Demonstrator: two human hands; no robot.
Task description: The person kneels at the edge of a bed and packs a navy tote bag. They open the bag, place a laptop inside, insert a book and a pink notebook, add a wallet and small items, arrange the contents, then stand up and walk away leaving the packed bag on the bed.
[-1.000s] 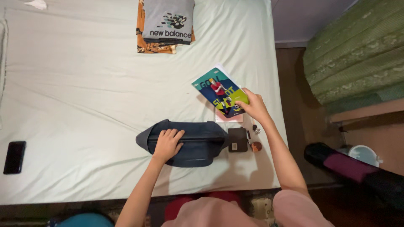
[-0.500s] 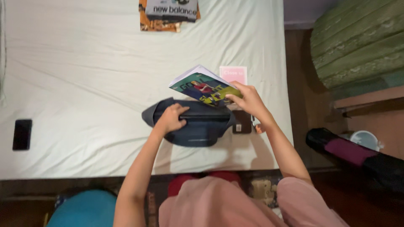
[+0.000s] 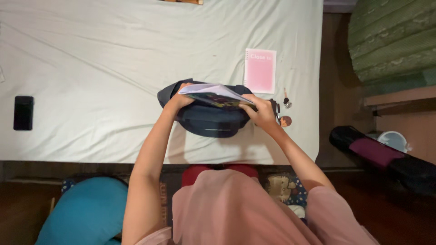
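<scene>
Centre frame: left hand (image 3: 178,100) grips the dark waist bag (image 3: 210,121), spreading its mouth; right hand (image 3: 258,111) pinches a colourful booklet (image 3: 212,94), tilted edge-down over the opening.

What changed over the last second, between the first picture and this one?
The right hand carried the colourful booklet from the bed's right side to lie over the dark blue bag, uncovering the pink notebook. The left hand shifted from the bag's front to its top left edge, touching the booklet. The black phone, the keys and the bag stayed on the sheet.
</scene>
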